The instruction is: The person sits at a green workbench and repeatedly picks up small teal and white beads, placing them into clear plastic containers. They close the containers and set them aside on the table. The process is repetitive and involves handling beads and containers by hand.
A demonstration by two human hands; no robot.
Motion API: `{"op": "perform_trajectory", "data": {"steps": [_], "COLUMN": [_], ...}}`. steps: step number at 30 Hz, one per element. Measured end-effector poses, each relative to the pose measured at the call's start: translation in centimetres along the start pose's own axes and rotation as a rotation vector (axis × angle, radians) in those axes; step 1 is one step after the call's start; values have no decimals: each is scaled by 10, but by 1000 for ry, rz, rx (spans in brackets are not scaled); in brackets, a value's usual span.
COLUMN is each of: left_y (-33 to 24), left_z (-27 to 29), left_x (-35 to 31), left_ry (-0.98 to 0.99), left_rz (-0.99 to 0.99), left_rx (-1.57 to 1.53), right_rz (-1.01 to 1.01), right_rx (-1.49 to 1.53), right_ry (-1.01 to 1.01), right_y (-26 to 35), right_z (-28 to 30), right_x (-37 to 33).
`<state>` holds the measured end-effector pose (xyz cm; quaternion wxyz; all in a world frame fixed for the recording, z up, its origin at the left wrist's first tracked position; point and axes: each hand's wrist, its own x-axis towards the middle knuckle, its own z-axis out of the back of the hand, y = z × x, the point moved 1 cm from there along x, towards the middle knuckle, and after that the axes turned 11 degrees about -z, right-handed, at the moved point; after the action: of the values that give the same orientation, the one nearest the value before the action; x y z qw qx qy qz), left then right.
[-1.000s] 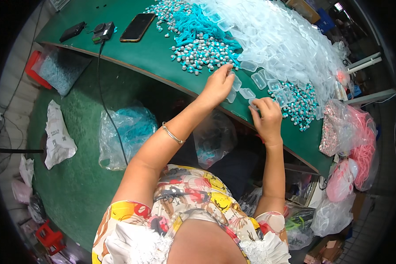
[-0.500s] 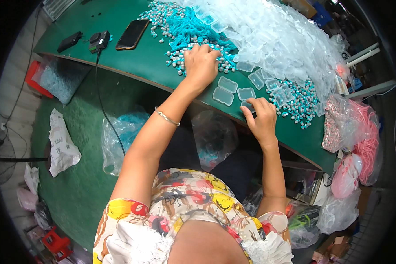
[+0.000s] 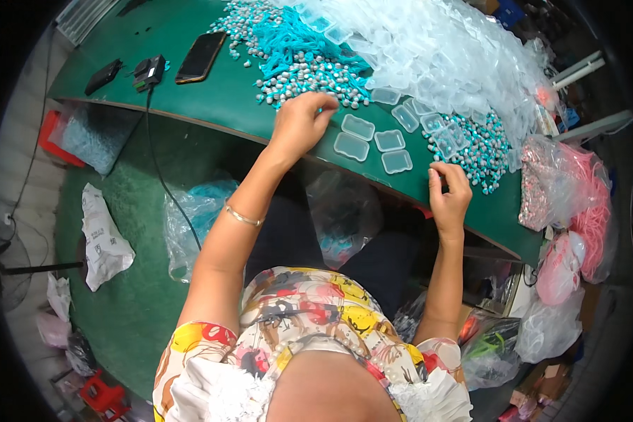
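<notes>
My left hand point(image 3: 302, 126) hovers at the near side of a pile of grey-and-turquoise beads point(image 3: 306, 81), its fingers curled together; whatever they hold is hidden. Turquoise cords point(image 3: 285, 43) lie bunched among those beads. By the table's near edge my right hand point(image 3: 450, 195) has thumb and fingers drawn together, and I cannot make out anything in them. Between the hands lie several small clear plastic cases, among them an open one point(image 3: 352, 145) and another point(image 3: 397, 161). Beyond my right hand spreads a second bead pile point(image 3: 482, 151), with clear cases point(image 3: 450, 137) partly on top.
A large heap of clear plastic cases point(image 3: 436, 56) covers the far right of the green table point(image 3: 218, 105). Toward the left are a phone point(image 3: 200, 58) and a black device point(image 3: 149, 72) with a cable. Bags of pink cord point(image 3: 589, 211) hang past the right corner.
My left hand has drawn back from the beads toward the near edge. My right hand has moved right, off the small cases, uncovering the nearest one.
</notes>
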<state>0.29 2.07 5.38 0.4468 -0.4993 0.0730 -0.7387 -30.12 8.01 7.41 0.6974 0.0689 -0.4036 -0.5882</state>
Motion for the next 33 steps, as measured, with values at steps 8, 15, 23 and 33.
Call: {"op": "perform_trajectory", "data": {"steps": [8,15,23,33], "left_y": [-11,-9,-37,-93], "left_z": [4,2,9,-58], "left_x": [-30,-29,-27,-30], "left_ry": [61,135,91,121], "left_rz": [-41,-39,226,-131], "left_rx": [48,147,-170,153], "right_rz": [-147,-165,-146,51], "right_rx": [7,-275,63,87], "right_ry": [-22,23,22,197], "right_y": [-20,-24,1,14], "right_z": [14,2,-7,-36], "right_x": [-10,-12,-4,13]}}
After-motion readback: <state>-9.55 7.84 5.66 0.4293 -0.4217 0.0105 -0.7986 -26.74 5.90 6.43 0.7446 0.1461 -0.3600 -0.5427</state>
